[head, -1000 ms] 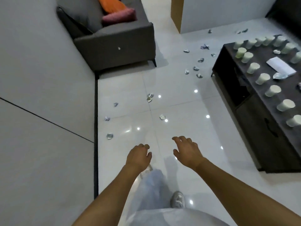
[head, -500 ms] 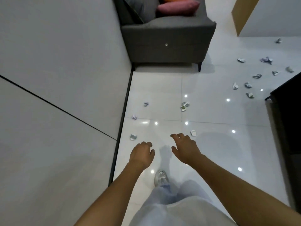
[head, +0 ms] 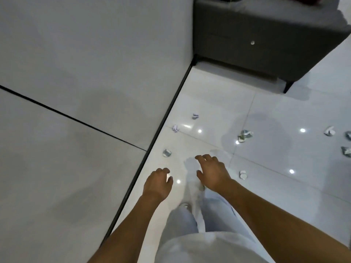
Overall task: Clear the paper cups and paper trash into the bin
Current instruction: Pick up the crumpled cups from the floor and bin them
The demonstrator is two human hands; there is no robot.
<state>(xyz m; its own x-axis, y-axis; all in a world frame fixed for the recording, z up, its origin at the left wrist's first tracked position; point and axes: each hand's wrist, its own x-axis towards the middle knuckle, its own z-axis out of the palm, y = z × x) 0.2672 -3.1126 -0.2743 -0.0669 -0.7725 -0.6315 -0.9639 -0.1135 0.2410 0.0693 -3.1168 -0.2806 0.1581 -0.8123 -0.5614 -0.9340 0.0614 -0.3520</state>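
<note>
Glossy white tile floor swung closer; crumpled paper scraps now near my empty, loosely curled hands; bin unseen.

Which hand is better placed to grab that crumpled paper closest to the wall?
Left, probably. The left hand hangs empty on the wall side, with the crumpled paper just ahead of its fingers. The right hand is also empty but sits farther from the wall, nearer another scrap.

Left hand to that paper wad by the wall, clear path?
Probably yes: the left hand is empty, fingers loosely curled, and only bare floor shows between it and the wad. It hangs above, so stooping looks needed.
</note>
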